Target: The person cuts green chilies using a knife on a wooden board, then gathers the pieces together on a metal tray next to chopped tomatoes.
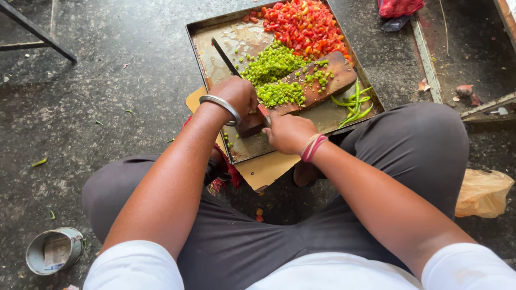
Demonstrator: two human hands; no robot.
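My left hand (235, 96), a metal bangle on its wrist, is curled over the knife (224, 56) at the near end of a wooden cutting board (336, 75). The dark blade sticks out beyond it to the upper left. My right hand (287, 131), red threads on its wrist, grips the knife's reddish handle just right of the left hand. Chopped green chillies (271, 64) are heaped on the board and on the metal tray (215, 26). Chopped tomatoes (303, 24) fill the tray's far corner.
Whole green chillies (355, 104) lie at the tray's right edge. Cardboard (263, 171) sits under the tray on the dark floor between my knees. A tin can (54, 249) stands at lower left, a crumpled plastic bag (484, 193) at right, a red bag (398, 6) at top right.
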